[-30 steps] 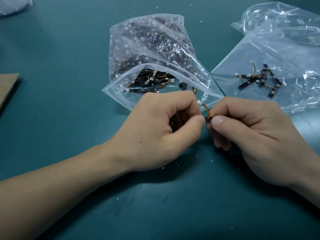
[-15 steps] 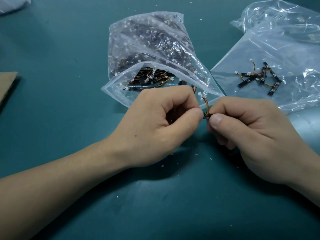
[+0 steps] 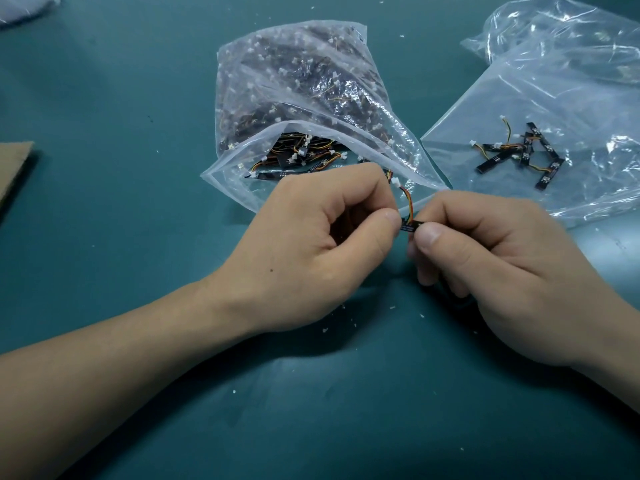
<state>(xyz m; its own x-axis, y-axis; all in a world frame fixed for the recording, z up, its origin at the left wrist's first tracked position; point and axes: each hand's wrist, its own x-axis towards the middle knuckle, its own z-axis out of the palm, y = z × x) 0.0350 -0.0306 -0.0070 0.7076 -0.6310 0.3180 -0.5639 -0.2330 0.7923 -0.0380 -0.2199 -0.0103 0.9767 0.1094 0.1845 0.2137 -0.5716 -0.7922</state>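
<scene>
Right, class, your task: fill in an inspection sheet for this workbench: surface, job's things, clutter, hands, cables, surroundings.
Surface: teal mat, sprinkled with white flecks.
Job's things: black strip near the mouth of an open bag full of similar strips; flat bag with a small pile of strips.
Clutter: crumpled plastic far right; cardboard at left edge.
Hands: left hand and right hand each pinch one end of the strip.
Cables: short coloured wire with white plug curls up from the held strip.
Surroundings: nothing seen.
</scene>
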